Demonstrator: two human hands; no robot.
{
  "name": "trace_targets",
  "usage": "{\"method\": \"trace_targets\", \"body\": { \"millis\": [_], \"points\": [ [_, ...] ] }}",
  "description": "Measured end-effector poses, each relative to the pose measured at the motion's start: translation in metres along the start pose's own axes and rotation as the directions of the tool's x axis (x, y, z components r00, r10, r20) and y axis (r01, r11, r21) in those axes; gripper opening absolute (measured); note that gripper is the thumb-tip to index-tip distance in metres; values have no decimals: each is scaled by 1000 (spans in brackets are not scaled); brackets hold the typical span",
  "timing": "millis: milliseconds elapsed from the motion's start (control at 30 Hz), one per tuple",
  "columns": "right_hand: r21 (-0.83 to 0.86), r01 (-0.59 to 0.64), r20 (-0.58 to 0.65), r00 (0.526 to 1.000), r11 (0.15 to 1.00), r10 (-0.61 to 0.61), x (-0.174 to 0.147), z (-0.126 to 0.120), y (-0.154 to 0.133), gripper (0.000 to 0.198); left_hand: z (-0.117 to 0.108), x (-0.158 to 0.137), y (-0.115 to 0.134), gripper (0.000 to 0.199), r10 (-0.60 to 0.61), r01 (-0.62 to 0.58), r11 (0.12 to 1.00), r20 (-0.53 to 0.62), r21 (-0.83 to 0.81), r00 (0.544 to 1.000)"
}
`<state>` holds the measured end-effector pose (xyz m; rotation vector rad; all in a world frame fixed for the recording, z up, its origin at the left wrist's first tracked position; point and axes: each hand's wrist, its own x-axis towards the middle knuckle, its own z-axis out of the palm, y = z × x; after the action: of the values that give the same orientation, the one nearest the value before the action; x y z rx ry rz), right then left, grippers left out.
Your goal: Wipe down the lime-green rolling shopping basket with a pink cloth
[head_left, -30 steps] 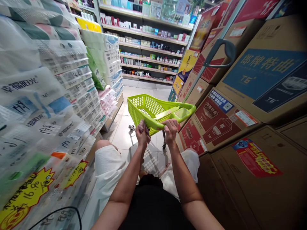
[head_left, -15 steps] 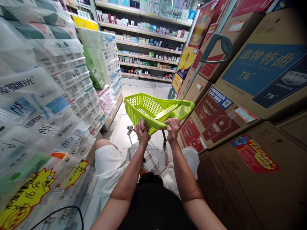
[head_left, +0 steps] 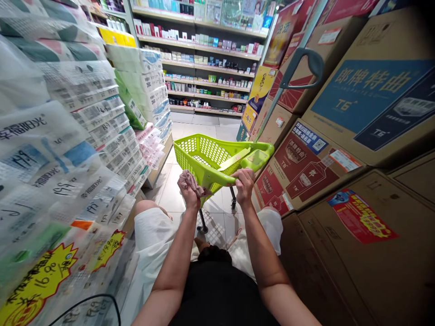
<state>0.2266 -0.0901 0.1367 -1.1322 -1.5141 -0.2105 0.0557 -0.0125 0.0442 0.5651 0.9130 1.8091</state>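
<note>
A lime-green shopping basket (head_left: 190, 158) on wheeled legs stands in front of my knees. Its long grey pull handle (head_left: 301, 68) slants up to the right. My left hand (head_left: 190, 197) is closed around a crumpled pinkish-grey cloth (head_left: 190, 182), at the near left side of the basket. My right hand (head_left: 244, 183) grips the basket's near rim, thumb and fingers wrapped over it. Inside the basket no goods show; a flat green bar crosses its right part.
Stacked tissue packs (head_left: 102, 113) rise close on my left, with yellow price signs (head_left: 41, 280). Brown cartons (head_left: 340, 181) are piled close on the right. Shelves of small boxed goods (head_left: 210, 59) stand at the far end, past the tiled floor (head_left: 200, 118).
My left hand has moved left along the basket's side, and more of the cloth shows. The basket has shifted slightly, while my right hand stays on its rim.
</note>
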Motion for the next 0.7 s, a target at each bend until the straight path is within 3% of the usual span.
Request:
{"method": "trace_targets", "body": {
  "millis": [67,133,267,333,400,533,600,700],
  "points": [
    [7,-1,1,1000,1000,1,0,0,0,30,2,-3,-1,38,6,-6,1000,30,19,1000],
    [-4,-3,3,1000,1000,3,-1,1,0,30,0,-5,-8,39,40,-47,984,45,172,998],
    [-29,-7,13,1000,1000,7,-1,0,0,29,-8,-9,-26,33,136,-188,854,141,485,981],
    [-15,3,6,1000,1000,-3,-1,0,1,28,-11,-12,-33,34,193,-261,825,184,502,964],
    [0,19,-7,1000,1000,-19,-1,-1,1,29,-15,-18,-35,33,195,-260,826,178,501,964],
    [-29,13,-10,1000,1000,-14,-1,-1,1,31,-18,-30,-29,15,40,-53,883,38,467,998],
    [-24,6,-7,1000,1000,-6,-1,-1,1,32,-13,-31,-20,7,-17,-1,903,38,431,999],
    [14,12,-15,1000,1000,-12,-1,-1,1,32,4,-26,-2,13,70,-121,922,148,369,986]
  ]
}}
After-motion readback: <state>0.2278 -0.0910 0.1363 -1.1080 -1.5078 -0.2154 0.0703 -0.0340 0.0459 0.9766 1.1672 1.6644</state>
